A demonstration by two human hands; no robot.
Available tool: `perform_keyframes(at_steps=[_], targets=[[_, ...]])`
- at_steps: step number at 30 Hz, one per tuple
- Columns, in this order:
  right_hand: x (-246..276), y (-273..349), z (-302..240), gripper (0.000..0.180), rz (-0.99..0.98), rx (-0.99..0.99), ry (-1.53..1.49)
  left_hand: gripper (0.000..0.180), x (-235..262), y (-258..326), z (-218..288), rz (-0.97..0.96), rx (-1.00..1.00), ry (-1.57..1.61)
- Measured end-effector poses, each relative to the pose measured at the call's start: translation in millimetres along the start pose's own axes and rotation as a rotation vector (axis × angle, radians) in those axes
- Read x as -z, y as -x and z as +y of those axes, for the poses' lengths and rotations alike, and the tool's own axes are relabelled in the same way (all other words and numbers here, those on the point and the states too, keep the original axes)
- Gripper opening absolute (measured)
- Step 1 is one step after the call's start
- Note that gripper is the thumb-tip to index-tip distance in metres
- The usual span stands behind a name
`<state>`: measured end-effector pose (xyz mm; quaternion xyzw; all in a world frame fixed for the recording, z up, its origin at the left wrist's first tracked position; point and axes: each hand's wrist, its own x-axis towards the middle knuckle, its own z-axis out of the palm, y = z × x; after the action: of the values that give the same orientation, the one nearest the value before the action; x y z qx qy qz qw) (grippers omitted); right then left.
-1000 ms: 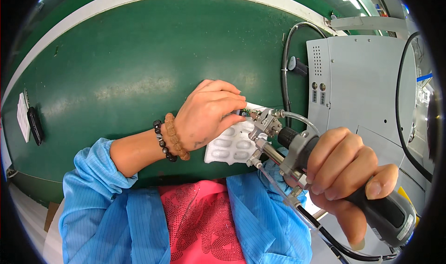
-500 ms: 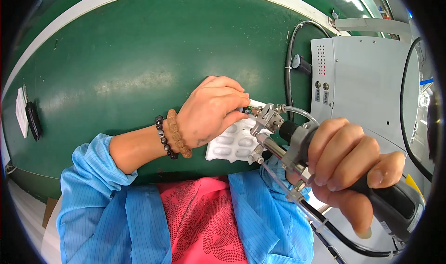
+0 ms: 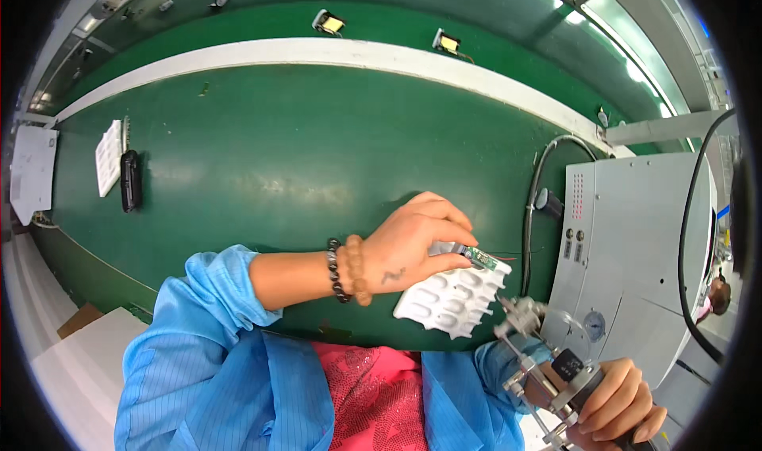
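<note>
- Desk [image 3: 262,157]: green, carries a white blister tray [image 3: 452,299].
- Right hand [image 3: 615,399]: clenched on a soldering tool [image 3: 548,364], off the tray.
- Left hand [image 3: 413,245]: fingers pinch a small circuit board [image 3: 479,257] above the tray; next move likely needs tool tip brought precisely to it.

1. Factory assembly line: a long green conveyor belt [image 3: 262,157] is running past the seat.
2. A grey control unit [image 3: 635,245] is sitting beside it, cables [image 3: 530,205] trailing.
3. Worker is wearing a blue antistatic smock [image 3: 206,356].
</note>
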<state>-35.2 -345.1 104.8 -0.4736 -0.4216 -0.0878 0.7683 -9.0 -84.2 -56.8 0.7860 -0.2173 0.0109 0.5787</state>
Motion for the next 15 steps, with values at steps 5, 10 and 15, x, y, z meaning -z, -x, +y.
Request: perform_keyframes(at_steps=[5, 10, 15], targets=[[-3.9, 14.2, 14.5, 0.042, 0.16, 0.077, 0.026, 0.024, 83.0, -45.2, 0.8, -0.059, 0.206, -0.124], [-3.2, 1.5, 15.1, 0.055, -0.041, -0.05, 0.027, 0.038, 206.7, -119.1, -78.1, 0.411, 0.282, -0.504], [-1.4, 0.4, 16.5, 0.054, -0.026, -0.054, 0.011, 0.035, 293.0, -79.5, -135.5, 0.08, 0.028, -0.953]])
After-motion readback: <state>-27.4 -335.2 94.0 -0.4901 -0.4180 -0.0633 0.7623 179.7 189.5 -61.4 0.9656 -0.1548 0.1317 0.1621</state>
